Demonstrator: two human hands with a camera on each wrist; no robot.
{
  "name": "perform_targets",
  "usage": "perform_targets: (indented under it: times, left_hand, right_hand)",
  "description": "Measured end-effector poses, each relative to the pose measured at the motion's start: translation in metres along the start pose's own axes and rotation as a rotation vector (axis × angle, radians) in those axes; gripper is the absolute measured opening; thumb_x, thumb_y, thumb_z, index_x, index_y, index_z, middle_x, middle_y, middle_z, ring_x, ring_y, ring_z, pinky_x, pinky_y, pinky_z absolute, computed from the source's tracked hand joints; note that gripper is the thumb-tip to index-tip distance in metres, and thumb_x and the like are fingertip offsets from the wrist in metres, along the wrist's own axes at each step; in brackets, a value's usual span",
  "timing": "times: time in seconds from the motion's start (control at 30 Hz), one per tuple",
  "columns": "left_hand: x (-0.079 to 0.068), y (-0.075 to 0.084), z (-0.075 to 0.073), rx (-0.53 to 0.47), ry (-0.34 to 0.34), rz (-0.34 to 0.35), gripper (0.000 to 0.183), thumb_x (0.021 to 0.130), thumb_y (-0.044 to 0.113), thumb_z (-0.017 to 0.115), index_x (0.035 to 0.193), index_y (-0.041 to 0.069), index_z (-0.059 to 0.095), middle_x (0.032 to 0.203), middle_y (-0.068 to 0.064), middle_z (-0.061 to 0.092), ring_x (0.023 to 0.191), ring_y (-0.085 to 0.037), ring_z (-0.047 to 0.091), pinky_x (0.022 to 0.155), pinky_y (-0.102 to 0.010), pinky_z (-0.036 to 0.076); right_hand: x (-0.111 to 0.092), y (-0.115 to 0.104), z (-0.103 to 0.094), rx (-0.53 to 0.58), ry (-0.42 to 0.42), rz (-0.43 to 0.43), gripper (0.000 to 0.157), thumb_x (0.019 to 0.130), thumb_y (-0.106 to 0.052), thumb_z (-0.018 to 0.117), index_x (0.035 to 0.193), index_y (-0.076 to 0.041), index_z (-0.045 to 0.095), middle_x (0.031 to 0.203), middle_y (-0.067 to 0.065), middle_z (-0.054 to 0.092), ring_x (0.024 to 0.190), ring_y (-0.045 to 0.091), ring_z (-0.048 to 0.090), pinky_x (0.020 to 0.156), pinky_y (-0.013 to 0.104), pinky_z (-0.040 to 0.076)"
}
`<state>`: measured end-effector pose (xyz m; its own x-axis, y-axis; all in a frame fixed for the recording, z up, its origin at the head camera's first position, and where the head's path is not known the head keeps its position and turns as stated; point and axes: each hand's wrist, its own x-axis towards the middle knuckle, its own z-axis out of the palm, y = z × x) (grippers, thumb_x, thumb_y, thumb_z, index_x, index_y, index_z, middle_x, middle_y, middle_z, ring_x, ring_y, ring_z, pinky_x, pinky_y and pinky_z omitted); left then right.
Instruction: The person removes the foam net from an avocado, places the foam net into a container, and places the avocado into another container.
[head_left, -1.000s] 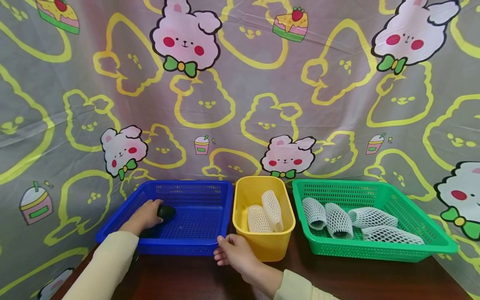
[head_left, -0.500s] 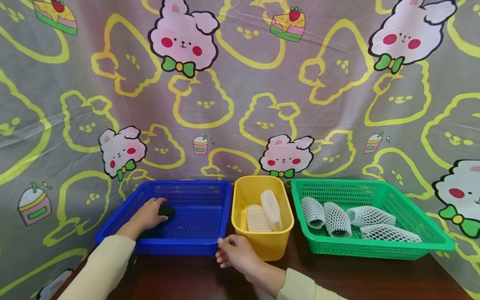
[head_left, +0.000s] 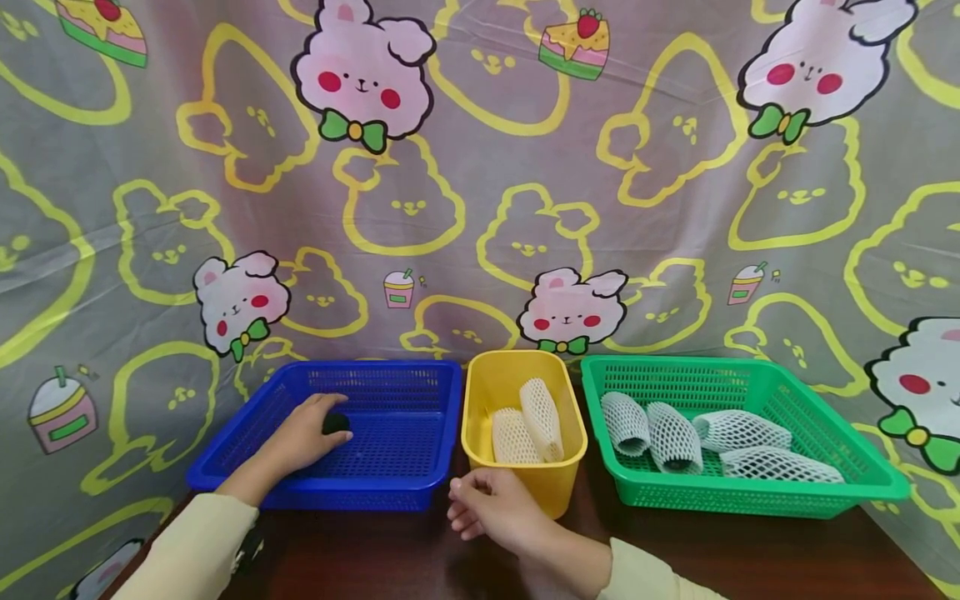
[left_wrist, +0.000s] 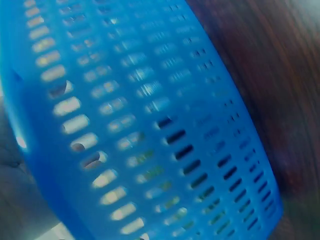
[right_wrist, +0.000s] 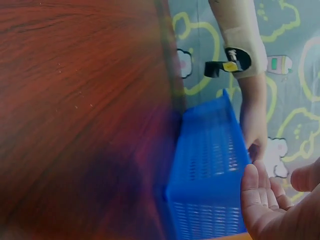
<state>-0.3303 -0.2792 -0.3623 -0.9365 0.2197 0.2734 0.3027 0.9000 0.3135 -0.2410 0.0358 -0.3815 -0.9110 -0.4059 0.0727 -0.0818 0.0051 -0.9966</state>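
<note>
In the head view my left hand reaches over the front wall of the blue basket. Its thumb and fingers are spread around a dark, rounded, blackish-green thing, whose left part the hand hides. A gap shows between the index finger and this thing; contact with the thumb is unclear. My right hand hovers in front of the yellow bin, near the blue basket's right front corner, fingers loosely curled and holding nothing. The left wrist view shows mostly the basket's slotted wall.
Two cream foam net sleeves lie in the yellow bin. At the right, a green basket holds several white net sleeves, at least one with something dark inside. The baskets stand on a dark wooden table before a patterned curtain.
My left hand has shifted right over the dark thing and its fingers have spread. My right hand has drawn away from the blue basket's corner, to the right.
</note>
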Motion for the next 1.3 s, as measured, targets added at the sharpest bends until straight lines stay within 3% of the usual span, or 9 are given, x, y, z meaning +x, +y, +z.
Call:
perform_targets:
  times: [0.3,0.67,1.0,1.3]
  left_hand:
    - [-0.017,0.037,-0.008,-0.073,0.060,0.044,0.057,0.089,0.023,0.073,0.135,-0.001,0.051,0.132,-0.027,0.051,0.121,-0.047,0.046,0.092,-0.061,0.041]
    - [-0.029,0.081,-0.012,-0.189,0.111,0.096,0.050,0.088,0.026,0.074,0.130,0.005,0.057,0.118,-0.012,0.061,0.107,-0.032,0.060,0.086,-0.049,0.050]
    - [-0.036,0.126,-0.004,-0.356,0.060,0.211,0.037,0.087,0.025,0.075,0.119,0.009,0.063,0.110,-0.001,0.065,0.099,-0.019,0.064,0.085,-0.037,0.053]
    - [-0.038,0.161,0.010,-0.504,-0.062,0.317,0.034,0.090,0.027,0.071,0.118,0.009,0.063,0.106,-0.002,0.066,0.094,-0.016,0.065,0.082,-0.036,0.053]
  right_hand:
    - [-0.012,-0.026,-0.028,-0.069,-0.030,-0.037,0.023,0.099,-0.014,0.057,0.098,0.009,0.062,0.079,0.011,0.066,0.069,0.020,0.064,0.065,0.035,0.057]
    - [-0.026,-0.050,-0.062,-0.178,0.023,-0.015,0.027,0.096,-0.018,0.062,0.104,0.008,0.062,0.086,0.012,0.066,0.080,0.026,0.065,0.070,0.035,0.057]
    - [-0.037,-0.061,-0.099,-0.274,0.167,0.027,0.026,0.094,-0.020,0.066,0.104,0.003,0.062,0.090,0.011,0.066,0.081,0.023,0.065,0.071,0.035,0.056]
    - [-0.043,-0.062,-0.133,-0.355,0.232,0.012,0.029,0.093,-0.022,0.067,0.107,0.003,0.062,0.090,0.011,0.066,0.083,0.024,0.064,0.070,0.033,0.056]
